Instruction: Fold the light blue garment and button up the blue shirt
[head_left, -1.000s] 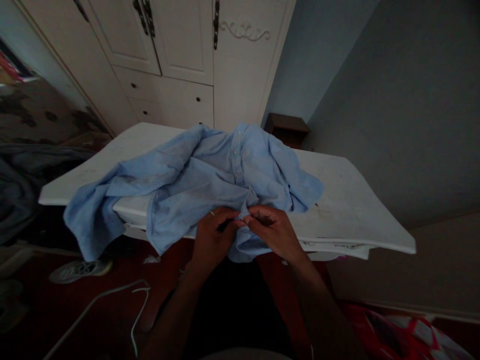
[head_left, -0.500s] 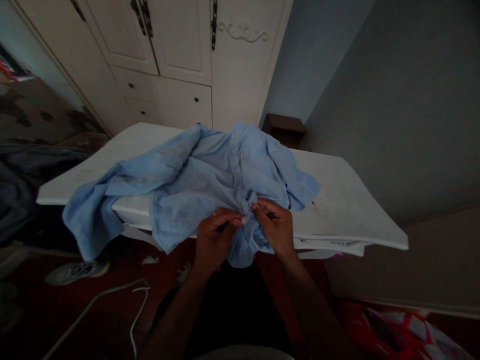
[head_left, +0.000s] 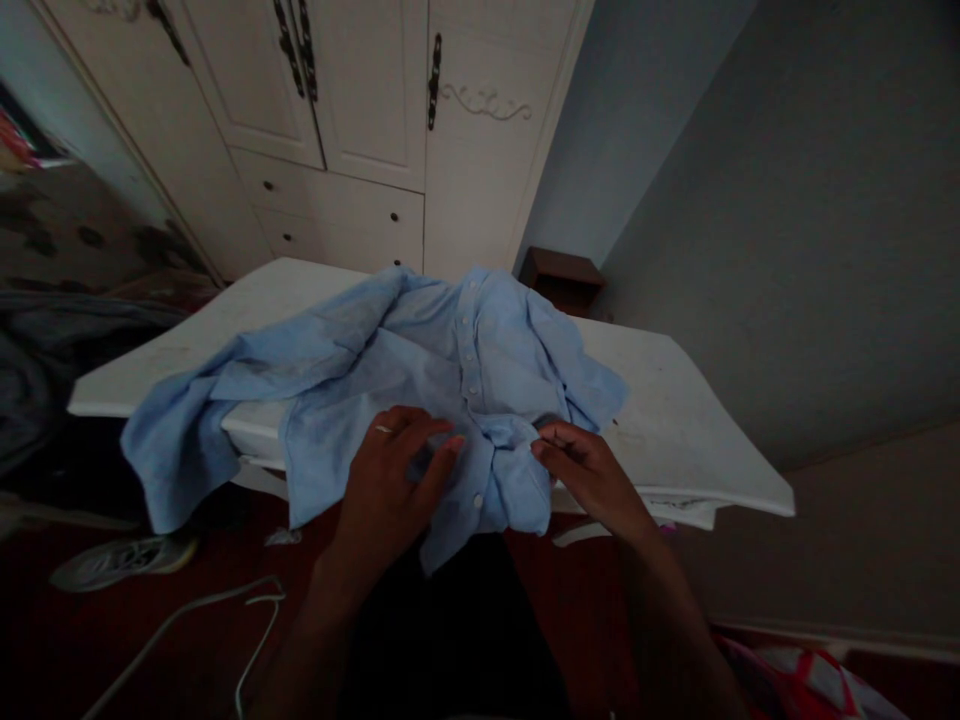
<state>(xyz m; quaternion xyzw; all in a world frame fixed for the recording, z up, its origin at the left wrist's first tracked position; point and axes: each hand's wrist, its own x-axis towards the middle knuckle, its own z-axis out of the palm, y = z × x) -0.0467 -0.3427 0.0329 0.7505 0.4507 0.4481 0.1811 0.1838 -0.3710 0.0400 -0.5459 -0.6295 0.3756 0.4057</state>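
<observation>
A light blue button-up shirt point(head_left: 517, 350) lies spread over a white table point(head_left: 660, 400), its lower hem hanging past the near edge. A row of small buttons runs down its front placket point(head_left: 466, 350). One white button point(head_left: 478, 501) shows on the lower front, between my hands. My left hand point(head_left: 390, 475), with a ring on one finger, is over the shirt's lower left front, thumb and fingers apart and holding nothing. On the other side, my right hand point(head_left: 589, 468) pinches a fold of the shirt between thumb and fingers.
A white wardrobe point(head_left: 371, 110) stands behind the table, with a small brown box-like unit point(head_left: 564, 268) to its right. On the red floor are a shoe point(head_left: 124, 562) and a white hanger-like frame point(head_left: 187, 607). A red and white bag point(head_left: 802, 670) sits at lower right.
My left hand has let go of the shirt near the button and moved left, its fingers parting. My right hand has shifted right, and the bunched lower placket has fallen flatter.
</observation>
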